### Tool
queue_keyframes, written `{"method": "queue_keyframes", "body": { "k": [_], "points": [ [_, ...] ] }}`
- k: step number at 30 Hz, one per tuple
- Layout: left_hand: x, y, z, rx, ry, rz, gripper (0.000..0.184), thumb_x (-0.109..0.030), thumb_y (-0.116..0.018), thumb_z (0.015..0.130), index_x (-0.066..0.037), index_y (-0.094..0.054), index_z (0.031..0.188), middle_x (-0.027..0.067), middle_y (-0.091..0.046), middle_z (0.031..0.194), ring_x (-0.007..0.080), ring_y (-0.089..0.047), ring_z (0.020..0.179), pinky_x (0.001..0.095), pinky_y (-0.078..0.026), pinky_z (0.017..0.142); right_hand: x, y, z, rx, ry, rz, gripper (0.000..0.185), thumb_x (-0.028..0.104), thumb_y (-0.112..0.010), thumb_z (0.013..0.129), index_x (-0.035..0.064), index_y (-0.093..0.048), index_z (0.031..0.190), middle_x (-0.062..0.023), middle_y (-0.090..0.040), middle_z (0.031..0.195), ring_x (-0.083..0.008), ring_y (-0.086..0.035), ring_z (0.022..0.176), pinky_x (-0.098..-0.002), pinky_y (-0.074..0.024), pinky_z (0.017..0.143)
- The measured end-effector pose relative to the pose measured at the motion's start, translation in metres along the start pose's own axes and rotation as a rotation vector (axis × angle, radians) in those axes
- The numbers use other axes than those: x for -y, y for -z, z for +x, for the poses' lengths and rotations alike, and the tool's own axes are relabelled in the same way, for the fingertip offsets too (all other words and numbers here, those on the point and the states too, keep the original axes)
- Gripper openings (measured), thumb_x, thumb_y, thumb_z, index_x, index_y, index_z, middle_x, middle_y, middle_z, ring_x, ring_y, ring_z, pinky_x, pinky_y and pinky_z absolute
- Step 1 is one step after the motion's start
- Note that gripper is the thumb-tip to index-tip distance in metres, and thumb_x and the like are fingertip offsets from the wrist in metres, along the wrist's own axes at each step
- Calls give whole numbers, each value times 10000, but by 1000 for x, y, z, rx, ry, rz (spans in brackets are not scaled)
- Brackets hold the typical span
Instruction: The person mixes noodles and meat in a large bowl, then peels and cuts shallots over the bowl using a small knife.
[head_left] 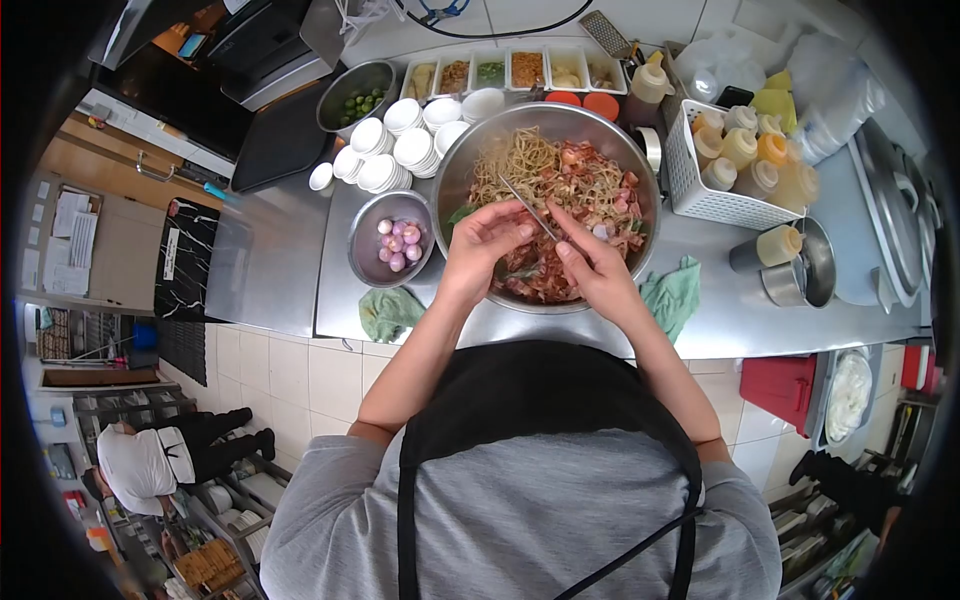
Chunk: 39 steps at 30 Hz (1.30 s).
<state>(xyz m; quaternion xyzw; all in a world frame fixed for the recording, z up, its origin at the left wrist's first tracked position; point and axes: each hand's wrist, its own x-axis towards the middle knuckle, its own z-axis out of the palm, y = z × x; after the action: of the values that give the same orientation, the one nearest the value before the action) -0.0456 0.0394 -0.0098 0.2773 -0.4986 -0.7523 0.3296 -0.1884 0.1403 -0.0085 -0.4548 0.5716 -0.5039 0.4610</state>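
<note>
Both hands are over a large steel bowl (pixel 446 150), which holds tan strands and reddish, skin-like pieces (pixel 625 190). My right hand (pixel 597 272) is closed on a thin knife (pixel 524 203), its blade slanting up and left. My left hand (pixel 486 245) is beside it with fingers curled in and the thumb toward the blade; what it pinches, if anything, is hidden. To the left, a smaller steel bowl (pixel 362 243) contains several peeled purple-white shallots (pixel 398 240).
Stacked white cups (pixel 385 172), a bowl of green limes (pixel 362 103) and ingredient trays (pixel 490 72) line the back. Right are a white basket (pixel 690 185) of squeeze bottles and a steel pot (pixel 818 262). Green cloths (pixel 390 312) lie near the counter's front edge. A person (pixel 150 460) stands behind at left.
</note>
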Motion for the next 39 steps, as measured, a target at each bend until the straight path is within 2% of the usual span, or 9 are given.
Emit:
{"method": "queue_keyframes", "body": {
  "k": [1,5,11,14,16,19,26,28,39],
  "points": [
    [1,1,0,-15,-26,21,276,25,-579,743,6,-549,1016,62,-582,955,117,-539,871,247,-423,787,0,1,0,17,-71,-22,412,105,-479,844,80,-396,1246,-107,-538,1088,-112,-523,807,-234,-412,733],
    [0,1,2,-50,-88,96,259,33,-603,721,12,-565,977,57,-600,888,109,-554,819,236,-444,745,-1,-4,-1,-33,133,-93,405,107,-487,837,81,-410,1234,-136,-501,1159,-143,-528,912,-254,-397,799],
    [-1,-2,-1,-70,-108,176,235,51,-607,710,20,-569,939,63,-604,831,100,-567,765,217,-457,707,4,-5,-2,-37,105,-66,379,105,-495,831,72,-427,1202,-126,-501,1149,-157,-546,898,-265,-421,772],
    [-9,-11,-6,-49,-119,205,240,58,-605,705,25,-567,940,66,-604,821,99,-567,761,218,-459,701,8,-7,-1,-78,89,-15,311,101,-496,832,57,-446,1136,-105,-571,960,-130,-554,743,-243,-438,656],
    [-7,-13,-8,-39,-114,199,264,60,-617,701,36,-557,956,85,-604,845,111,-573,764,221,-468,700,6,-7,4,-96,34,22,254,102,-493,838,63,-443,1084,-39,-536,686,-79,-480,557,-213,-387,507],
    [-11,-15,-11,6,-88,182,304,58,-622,704,41,-539,996,106,-594,911,128,-568,821,237,-472,729,8,-4,9,-138,-60,136,238,109,-486,845,80,-435,1075,21,-432,548,-49,-389,473,-205,-318,441],
    [-22,-14,-13,72,-35,-152,295,-4,-516,802,23,-486,1094,113,-524,1079,164,-495,1016,308,-414,884,1,8,10,-185,-79,59,310,170,-436,882,137,-380,1185,20,-407,529,-37,-339,430,-174,-263,392],
    [-26,-15,-13,77,0,-230,288,-8,-502,812,20,-479,1098,111,-528,1062,169,-497,1015,313,-414,887,12,9,4,-211,-17,110,408,105,-434,871,144,-352,1269,23,-413,587,-47,-371,496,-186,-323,453],
    [-16,-12,-9,73,-77,-260,315,-58,-539,804,-6,-463,1106,72,-530,1042,161,-516,966,329,-412,863,32,-10,-21,9,33,225,425,145,-404,888,111,-313,1302,39,-379,599,-33,-349,508,-165,-308,451]
  ]
}}
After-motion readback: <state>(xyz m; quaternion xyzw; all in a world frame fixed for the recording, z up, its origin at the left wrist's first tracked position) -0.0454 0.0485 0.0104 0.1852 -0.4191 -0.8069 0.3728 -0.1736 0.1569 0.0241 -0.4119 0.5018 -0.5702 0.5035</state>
